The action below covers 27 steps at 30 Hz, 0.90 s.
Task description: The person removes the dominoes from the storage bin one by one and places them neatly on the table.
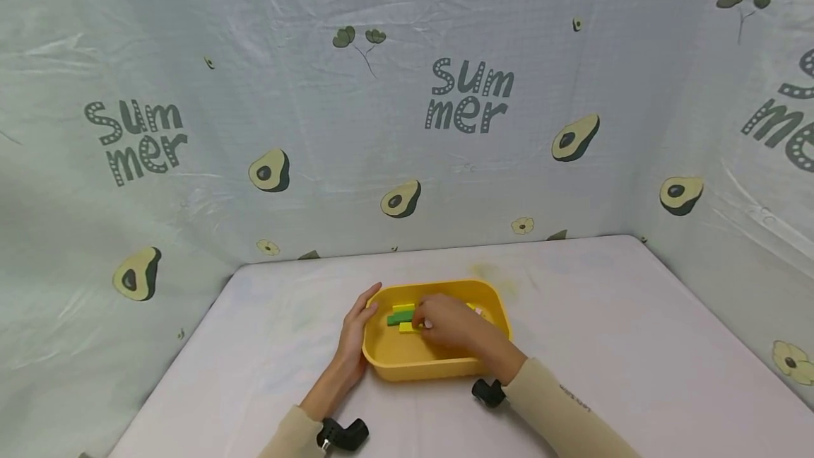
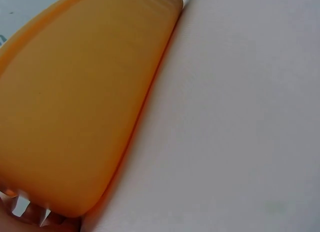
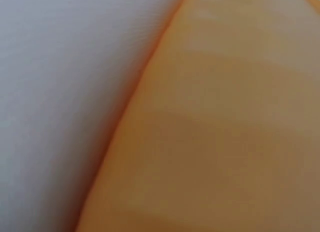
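Head view: closest, right wrist camera (image 1: 488, 393) sits by the near wall of the yellow tray (image 1: 439, 372), tight for sideways moves. Tray is mid-desk; left hand (image 1: 353, 327) holds its left end, thumb at the rim, fingers along the outside. Right hand (image 1: 448, 320) is down inside, fingers curled, by the near yellow block (image 1: 407, 328) and green block (image 1: 399, 318); far yellow block (image 1: 403, 308) just behind. Can't tell if I've pinched one, fingertips hidden. I'd call the step handling blocks inside the tray; next move calls for a sure pinch, and any lift has to clear the rim. Desk (image 1: 585, 316) has room either side and beyond, up to the printed sheet (image 1: 318, 126).
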Available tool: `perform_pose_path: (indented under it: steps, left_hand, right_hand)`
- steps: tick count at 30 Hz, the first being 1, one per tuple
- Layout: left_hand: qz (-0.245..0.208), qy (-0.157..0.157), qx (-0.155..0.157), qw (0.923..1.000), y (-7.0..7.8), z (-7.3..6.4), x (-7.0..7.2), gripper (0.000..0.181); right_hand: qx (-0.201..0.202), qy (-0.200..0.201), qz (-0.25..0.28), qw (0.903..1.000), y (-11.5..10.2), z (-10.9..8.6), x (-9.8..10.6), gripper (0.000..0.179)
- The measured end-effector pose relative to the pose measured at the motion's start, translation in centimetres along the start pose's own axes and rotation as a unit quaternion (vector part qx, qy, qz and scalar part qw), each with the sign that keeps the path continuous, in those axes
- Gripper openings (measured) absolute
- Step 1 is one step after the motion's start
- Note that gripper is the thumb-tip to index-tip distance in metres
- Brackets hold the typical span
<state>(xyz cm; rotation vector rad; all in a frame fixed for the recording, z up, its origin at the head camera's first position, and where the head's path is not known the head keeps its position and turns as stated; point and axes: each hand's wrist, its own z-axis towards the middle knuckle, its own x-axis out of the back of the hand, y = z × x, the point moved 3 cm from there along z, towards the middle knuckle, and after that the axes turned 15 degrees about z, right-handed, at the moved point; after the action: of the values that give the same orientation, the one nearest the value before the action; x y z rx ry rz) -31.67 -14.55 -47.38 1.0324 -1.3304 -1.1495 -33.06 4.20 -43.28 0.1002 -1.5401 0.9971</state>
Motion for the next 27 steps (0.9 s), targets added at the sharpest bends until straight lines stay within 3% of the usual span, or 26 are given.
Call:
perform_pose_path:
  steps: [8, 14, 27]
  left_hand:
    - [0.002, -0.001, 0.001, 1.0, 0.03, -0.03, -0.01, 0.052]
    - [-0.001, 0.006, -0.002, 1.0, 0.15, -0.13, 0.21, 0.052]
    - [-0.003, 0.01, 0.002, 0.9999, 0.32, -0.1, 0.11, 0.052]
  right_hand:
    - [-0.019, 0.004, -0.006, 0.9998, -0.13, 0.03, -0.18, 0.009]
    - [-0.009, 0.009, -0.016, 0.9998, -0.11, 0.43, -0.15, 0.007]
    - [-0.032, 0.01, -0.005, 0.9994, -0.7, 0.13, 0.51, 0.017]
